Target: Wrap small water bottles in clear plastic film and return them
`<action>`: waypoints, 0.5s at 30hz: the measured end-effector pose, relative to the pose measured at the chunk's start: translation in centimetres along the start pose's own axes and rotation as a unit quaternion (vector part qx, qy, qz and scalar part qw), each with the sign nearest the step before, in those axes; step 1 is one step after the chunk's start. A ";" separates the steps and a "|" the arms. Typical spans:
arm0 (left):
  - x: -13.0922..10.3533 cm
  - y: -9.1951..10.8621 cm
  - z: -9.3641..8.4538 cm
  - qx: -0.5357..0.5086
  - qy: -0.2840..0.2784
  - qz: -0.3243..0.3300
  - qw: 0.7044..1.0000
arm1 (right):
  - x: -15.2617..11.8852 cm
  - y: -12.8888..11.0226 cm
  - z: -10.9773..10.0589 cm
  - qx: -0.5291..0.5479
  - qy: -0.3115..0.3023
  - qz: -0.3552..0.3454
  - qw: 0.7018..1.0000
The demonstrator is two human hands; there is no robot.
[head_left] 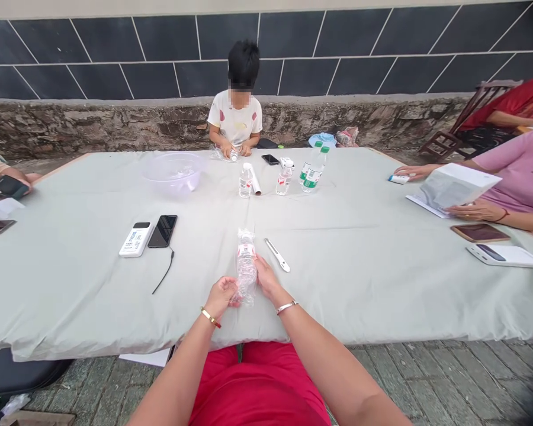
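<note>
A clear plastic bottle (246, 251) with a red and white label lies on the cloth in front of me, with crinkled clear plastic film (247, 287) around it. My left hand (224, 293) pinches the film at the bottle's near left side, fingers closed. Against the bottle's right side rests my right hand (265, 277), its fingers partly hidden behind the bottle and film. A white utility knife (277, 255) lies just right of the bottle, apart from both hands.
A phone (163, 231) with a cable and a white power bank (135, 239) lie left. Farther back stand a purple basin (174, 171), small bottles (245, 182), a roll (255, 180) and green-capped bottles (311, 171). People sit opposite and at both sides; one holds a white box (459, 183).
</note>
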State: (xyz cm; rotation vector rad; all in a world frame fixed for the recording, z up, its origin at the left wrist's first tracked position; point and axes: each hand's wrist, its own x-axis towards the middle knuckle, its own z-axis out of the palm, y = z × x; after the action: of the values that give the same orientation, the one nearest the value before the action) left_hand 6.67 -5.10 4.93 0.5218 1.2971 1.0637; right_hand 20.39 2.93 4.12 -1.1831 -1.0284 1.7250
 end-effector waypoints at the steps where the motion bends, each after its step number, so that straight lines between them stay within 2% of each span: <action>1: 0.2 0.0 0.5 -0.015 0.006 -0.008 1.000 | -0.1 0.0 -0.1 -0.003 -0.016 -0.001 1.000; 4: 0.8 0.1 1.2 -0.071 -0.012 -0.016 0.997 | -0.4 0.0 -0.1 -0.049 -0.056 -0.009 0.997; 6: 1.0 0.2 1.0 -0.098 -0.039 -0.010 0.994 | -0.7 -0.2 -0.1 -0.143 -0.047 -0.035 0.988; 8: 1.0 0.3 0.6 -0.112 -0.040 0.001 0.993 | -1.1 -0.8 0.0 -0.275 -0.026 -0.070 0.959; 11: 1.0 0.4 -0.1 -0.090 0.015 0.028 0.995 | -2.3 -2.3 0.1 -0.427 -0.009 -0.095 0.899; 15: 1.3 0.5 -0.5 0.024 0.103 0.094 0.990 | -3.8 -3.3 0.9 -0.476 -0.007 -0.082 0.875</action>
State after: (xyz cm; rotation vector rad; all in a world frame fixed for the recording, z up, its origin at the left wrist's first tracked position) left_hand 5.93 -3.84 4.52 0.5914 1.4801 1.2715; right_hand 21.05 0.45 8.58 -1.5806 -2.0389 1.0563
